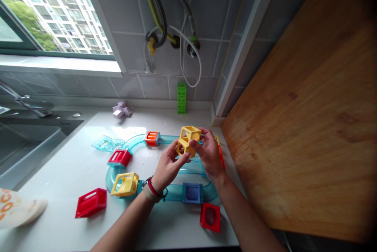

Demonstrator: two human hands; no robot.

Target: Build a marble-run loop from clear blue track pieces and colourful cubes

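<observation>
Both of my hands hold a yellow open-framed block piece (188, 140) above a translucent blue looped track (175, 192). My left hand (169, 165) grips its lower left side, and my right hand (209, 154) its right side. On or against the track are an orange block (152, 138), a red block (120, 157), a yellow block (126, 184) and a blue block (192, 193). A red block (210, 217) lies near the front edge, beside the blue one. Another red block (91, 203) lies left of the track. My right hand partly hides an orange piece at the track's right end.
A green ladder-like piece (182, 98) leans at the back wall. Lilac pieces (121, 110) and clear blue pieces (107, 143) lie back left. A sink (26, 146) and a bottle (20, 209) are left. A wooden panel (309, 118) borders the right.
</observation>
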